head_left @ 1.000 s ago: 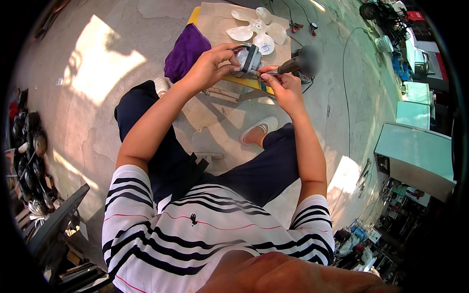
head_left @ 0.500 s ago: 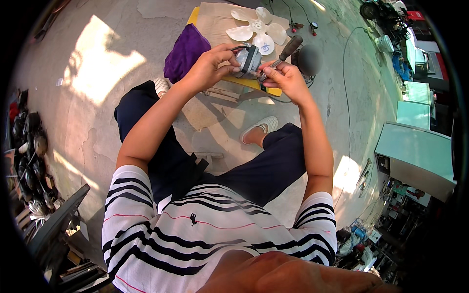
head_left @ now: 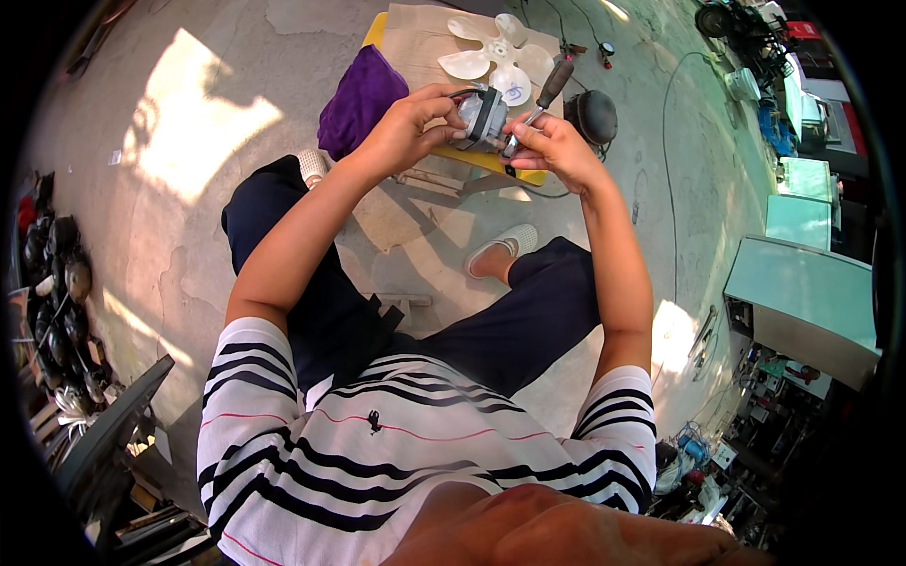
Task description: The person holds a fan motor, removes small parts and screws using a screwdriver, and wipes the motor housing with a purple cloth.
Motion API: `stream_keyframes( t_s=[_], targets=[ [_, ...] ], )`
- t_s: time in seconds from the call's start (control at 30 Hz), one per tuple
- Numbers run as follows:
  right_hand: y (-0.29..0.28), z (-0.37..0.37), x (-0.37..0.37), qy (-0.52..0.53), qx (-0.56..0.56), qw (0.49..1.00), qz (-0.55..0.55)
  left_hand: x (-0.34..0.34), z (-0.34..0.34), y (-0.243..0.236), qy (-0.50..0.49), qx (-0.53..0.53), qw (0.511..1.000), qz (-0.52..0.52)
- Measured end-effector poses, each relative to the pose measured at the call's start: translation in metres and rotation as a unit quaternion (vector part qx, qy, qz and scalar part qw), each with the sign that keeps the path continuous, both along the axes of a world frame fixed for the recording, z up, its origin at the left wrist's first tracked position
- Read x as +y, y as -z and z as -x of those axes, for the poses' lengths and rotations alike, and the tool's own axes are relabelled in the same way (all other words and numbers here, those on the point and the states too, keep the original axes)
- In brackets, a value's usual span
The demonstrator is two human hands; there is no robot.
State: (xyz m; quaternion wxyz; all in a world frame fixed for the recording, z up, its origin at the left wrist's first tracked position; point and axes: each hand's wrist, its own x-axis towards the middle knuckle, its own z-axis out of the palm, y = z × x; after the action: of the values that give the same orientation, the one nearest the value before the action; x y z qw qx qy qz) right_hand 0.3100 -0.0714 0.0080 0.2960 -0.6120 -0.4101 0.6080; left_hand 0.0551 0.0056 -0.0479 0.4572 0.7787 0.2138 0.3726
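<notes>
My left hand (head_left: 408,127) grips a small grey and black fan motor (head_left: 481,117) above a low yellow table (head_left: 491,162). My right hand (head_left: 552,146) holds a screwdriver (head_left: 540,98) with a dark handle. The screwdriver's handle points up and away, and its tip rests against the motor's right side. Both hands meet around the motor, over my knees. A white fan blade (head_left: 500,55) lies on brown cardboard (head_left: 420,28) just beyond the hands.
A purple cloth (head_left: 360,99) hangs off the table's left side. A black round object (head_left: 595,115) sits on the concrete floor to the right, with cables running away from it. Pale green cabinets (head_left: 802,283) stand at the right. Dark scrap parts (head_left: 52,283) pile at the left.
The screwdriver has swung from lying level to pointing up, its tip now against the motor. My hands with the motor have stayed in much the same place.
</notes>
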Motion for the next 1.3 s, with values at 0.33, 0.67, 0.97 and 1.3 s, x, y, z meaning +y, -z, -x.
stream_keyframes(
  t_s=[0.33,0.67,0.97,1.3],
  targets=[
    [0.007,-0.012,0.004,-0.025,0.028,0.999,0.027,0.001,-0.001,-0.003,0.012,0.037,0.999,0.009],
    [0.020,-0.023,-0.043,0.173,0.078,0.967,-0.169,-0.013,-0.001,-0.041,-0.045,0.143,0.974,-0.172],
    [0.028,-0.027,-0.044,0.247,0.098,0.922,-0.282,0.006,-0.038,-0.074,0.019,0.384,0.904,-0.186],
    [0.014,-0.031,-0.055,0.238,0.079,0.912,-0.324,0.031,-0.037,-0.077,0.070,0.437,0.896,0.024]
  ],
)
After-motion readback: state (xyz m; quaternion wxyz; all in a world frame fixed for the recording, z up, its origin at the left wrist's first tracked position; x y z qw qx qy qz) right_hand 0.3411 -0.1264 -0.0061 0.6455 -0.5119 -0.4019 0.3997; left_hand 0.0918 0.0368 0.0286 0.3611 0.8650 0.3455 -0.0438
